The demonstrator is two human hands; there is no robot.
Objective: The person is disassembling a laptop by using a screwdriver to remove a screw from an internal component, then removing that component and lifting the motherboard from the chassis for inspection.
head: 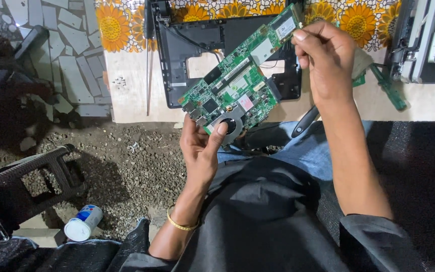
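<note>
I hold a long green laptop circuit board (240, 83) tilted in the air above my lap. My left hand (201, 146) grips its lower end, thumb pressed on the round grey fan housing (229, 123). My right hand (323, 58) pinches the board's upper right corner between thumb and fingers. Behind the board, a black plastic laptop base shell (192, 43) lies on the table with a square hole in it.
A flower-patterned cloth (114, 25) covers the back of the table (132, 100). Another dismantled device (426, 40) sits at the far right, with a green strip board (391, 90) near it. A black tool handle (305, 122) lies at the table edge. A can (82, 223) and black plastic frame (31, 176) rest on gravel.
</note>
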